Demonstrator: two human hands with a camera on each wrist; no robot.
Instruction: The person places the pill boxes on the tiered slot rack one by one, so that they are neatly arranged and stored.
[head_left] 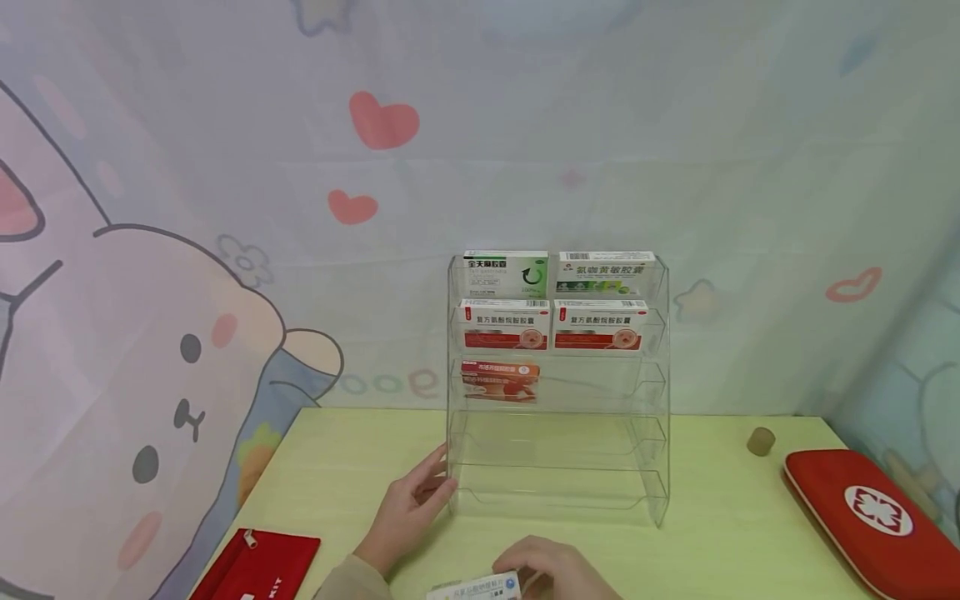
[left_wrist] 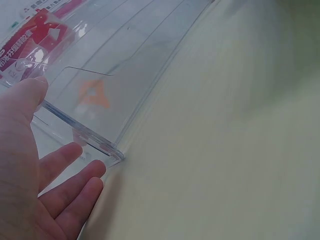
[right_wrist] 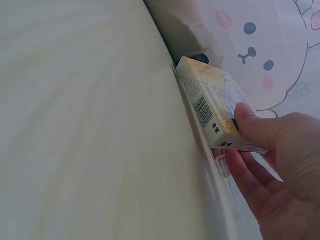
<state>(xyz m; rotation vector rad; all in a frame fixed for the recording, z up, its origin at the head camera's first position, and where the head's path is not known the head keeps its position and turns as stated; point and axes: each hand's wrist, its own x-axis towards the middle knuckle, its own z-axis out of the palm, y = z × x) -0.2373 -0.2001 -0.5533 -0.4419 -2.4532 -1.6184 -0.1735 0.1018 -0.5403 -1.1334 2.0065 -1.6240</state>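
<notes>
My left hand (head_left: 405, 517) holds the lower left side of a clear tiered display rack (head_left: 657, 500). In the left wrist view, its thumb lies on one side of the clear panel (left_wrist: 82, 127) and the fingers on the other. My right hand (head_left: 561, 568) pinches a white and yellow medicine box (head_left: 480, 588) in front of the rack, low in the head view. The right wrist view shows the thumb on that box's broad face and a barcode along its edge. Two medicine boxes stand on each of the top two tiers, and an orange-red box (head_left: 500, 382) on the third, at the left.
A red zip pouch (head_left: 262, 562) lies at the table's left front. To the right of the rack are a small brown cylinder (head_left: 761, 442) and a red case (head_left: 873, 521) with a white emblem. A cartoon-printed cloth (head_left: 510, 192) hangs behind the yellow table (head_left: 735, 517).
</notes>
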